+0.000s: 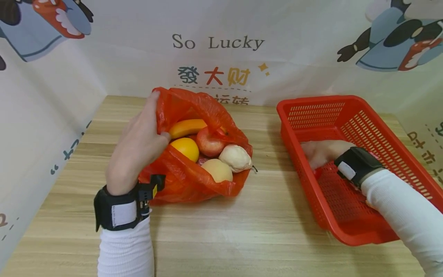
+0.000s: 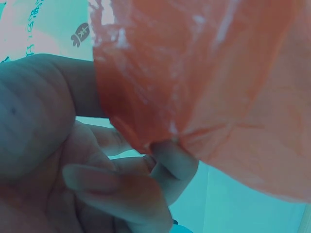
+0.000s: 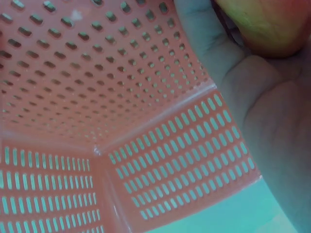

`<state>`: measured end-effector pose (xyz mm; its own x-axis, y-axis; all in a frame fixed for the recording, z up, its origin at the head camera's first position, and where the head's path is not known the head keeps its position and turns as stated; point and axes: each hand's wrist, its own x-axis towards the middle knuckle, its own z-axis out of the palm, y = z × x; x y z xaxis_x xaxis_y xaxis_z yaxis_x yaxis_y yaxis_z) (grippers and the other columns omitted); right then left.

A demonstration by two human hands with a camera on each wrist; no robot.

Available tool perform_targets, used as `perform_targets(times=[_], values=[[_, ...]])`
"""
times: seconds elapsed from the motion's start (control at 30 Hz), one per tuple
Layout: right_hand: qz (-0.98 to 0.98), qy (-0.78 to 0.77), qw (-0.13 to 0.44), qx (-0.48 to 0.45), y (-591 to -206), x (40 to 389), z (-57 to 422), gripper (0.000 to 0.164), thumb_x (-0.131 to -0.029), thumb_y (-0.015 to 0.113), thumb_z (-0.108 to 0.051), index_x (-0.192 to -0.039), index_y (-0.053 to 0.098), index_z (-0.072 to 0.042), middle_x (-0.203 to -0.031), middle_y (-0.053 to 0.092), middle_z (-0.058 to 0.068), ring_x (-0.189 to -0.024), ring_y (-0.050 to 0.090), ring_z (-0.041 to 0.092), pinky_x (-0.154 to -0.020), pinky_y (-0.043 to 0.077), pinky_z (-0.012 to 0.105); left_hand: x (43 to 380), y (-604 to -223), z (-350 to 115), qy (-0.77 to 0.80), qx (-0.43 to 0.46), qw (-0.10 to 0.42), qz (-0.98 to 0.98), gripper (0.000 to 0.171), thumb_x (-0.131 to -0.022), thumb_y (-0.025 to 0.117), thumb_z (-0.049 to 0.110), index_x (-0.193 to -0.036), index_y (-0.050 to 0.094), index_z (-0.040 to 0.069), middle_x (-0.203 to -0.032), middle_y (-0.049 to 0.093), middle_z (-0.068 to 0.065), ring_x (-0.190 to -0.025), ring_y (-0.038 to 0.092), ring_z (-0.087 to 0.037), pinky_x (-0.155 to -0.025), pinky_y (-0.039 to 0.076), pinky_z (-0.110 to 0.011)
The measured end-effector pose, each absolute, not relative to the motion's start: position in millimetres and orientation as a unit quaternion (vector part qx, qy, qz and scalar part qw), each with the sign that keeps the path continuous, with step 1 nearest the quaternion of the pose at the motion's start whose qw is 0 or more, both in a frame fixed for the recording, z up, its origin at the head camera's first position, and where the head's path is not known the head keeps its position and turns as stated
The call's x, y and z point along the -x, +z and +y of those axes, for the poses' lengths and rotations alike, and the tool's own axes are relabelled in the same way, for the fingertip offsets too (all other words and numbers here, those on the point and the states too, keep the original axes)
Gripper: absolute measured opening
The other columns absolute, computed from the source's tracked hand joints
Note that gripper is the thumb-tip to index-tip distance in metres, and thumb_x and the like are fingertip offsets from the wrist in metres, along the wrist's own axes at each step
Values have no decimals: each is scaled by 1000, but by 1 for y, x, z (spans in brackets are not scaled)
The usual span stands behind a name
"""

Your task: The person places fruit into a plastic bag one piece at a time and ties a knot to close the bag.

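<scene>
At its left rim my left hand (image 1: 138, 142) holds the orange-red plastic bag (image 1: 194, 188), with the film (image 2: 194, 73) caught at the fingers in the left wrist view. The bag's mouth gapes toward me. Inside lie a banana (image 1: 187, 128), a yellow-orange round fruit (image 1: 187, 149), a red round fruit (image 1: 210, 142), a pale yellow round fruit (image 1: 217, 171) and a whitish lumpy bulb (image 1: 236, 157). My right hand (image 1: 320, 152) is down in the red basket (image 1: 311, 200), near its left wall. In the right wrist view it holds a red-and-yellow fruit (image 3: 272, 24), partly cut off by the frame.
Bag and basket stand apart on a wood-grain table (image 1: 242, 238), the bag left of centre, the basket to the right. Printed white sheeting (image 1: 221, 23) rises behind and at both sides. Part of the basket's inside is hidden by my right forearm (image 1: 398, 200).
</scene>
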<state>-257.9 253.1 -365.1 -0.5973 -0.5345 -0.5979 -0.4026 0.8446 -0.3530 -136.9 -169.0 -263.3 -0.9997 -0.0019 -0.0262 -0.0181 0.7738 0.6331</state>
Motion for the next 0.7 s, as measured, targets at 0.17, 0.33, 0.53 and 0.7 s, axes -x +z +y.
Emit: perform_targets(times=[0.17, 0.33, 0.53, 0.7], values=[[897, -79, 369, 229, -327, 237, 236, 56, -73, 79, -15, -124, 57, -9, -102, 59, 5, -95, 54, 22, -84, 48, 37, 137, -263, -169, 337, 6, 17, 941, 91, -89, 52, 3, -159, -2, 23, -144, 46, -21, -104, 55, -40, -87, 55, -58], [902, -87, 363, 215, -308, 238, 246, 52, -71, 82, -23, -116, 57, -17, -105, 55, 5, -99, 50, 23, -75, 43, 31, 138, -263, -168, 336, 4, 13, 942, 91, -89, 52, 3, -159, -2, 23, -145, 46, -21, -105, 55, -40, -89, 54, -59], [909, -98, 345, 210, -278, 239, 253, 51, -75, 80, -18, -117, 52, -13, -98, 51, 7, -90, 50, 21, -68, 45, 30, 138, -263, -170, 338, 2, 14, 941, 92, -89, 51, 4, -159, -5, 22, -149, 42, -21, -111, 52, -41, -95, 50, -61], [922, -94, 303, 224, -258, 237, 250, 49, -74, 79, -14, -116, 53, -14, -97, 53, 6, -87, 51, 19, -68, 47, 30, 137, -263, -170, 339, 4, 15, 941, 92, -89, 51, 4, -159, -5, 23, -148, 43, -21, -109, 53, -40, -92, 52, -60]])
